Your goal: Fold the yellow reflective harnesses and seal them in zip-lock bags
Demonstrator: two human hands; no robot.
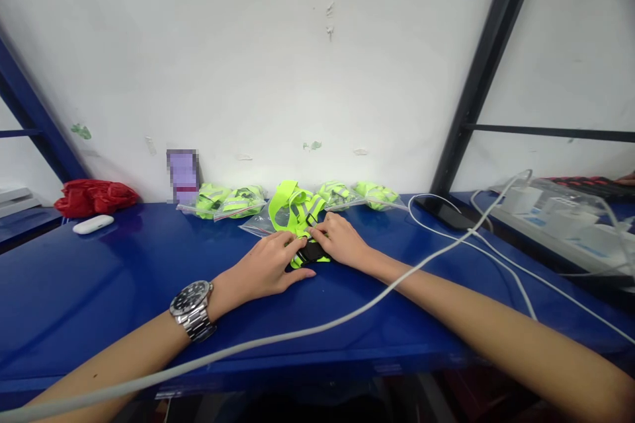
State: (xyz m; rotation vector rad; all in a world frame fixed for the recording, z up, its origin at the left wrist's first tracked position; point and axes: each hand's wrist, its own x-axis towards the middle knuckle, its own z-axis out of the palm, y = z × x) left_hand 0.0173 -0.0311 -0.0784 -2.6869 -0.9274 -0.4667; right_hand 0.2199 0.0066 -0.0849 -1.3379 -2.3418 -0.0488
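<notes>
A neon yellow-green reflective strap vest (295, 201) lies bunched in the middle of the blue table, with a looped strap standing up. Its black buckle (312, 252) faces me at the near side. My left hand (262, 266) grips the vest's left edge by the buckle, thumb stretched low in front. From the other side, my right hand (342, 240) has its fingers closed on the strap just above the buckle. A clear plastic bag (258, 225) sits partly under the vest; its far part is hidden.
Along the wall are bagged yellow-green vests (243, 201), (377, 194) and a purple box (183, 175). At left are a red bundle (96, 197) and a white case (93, 224). A white cable (347, 324) crosses above my forearms; a phone (446, 211) and white boxes (570, 218) stand right.
</notes>
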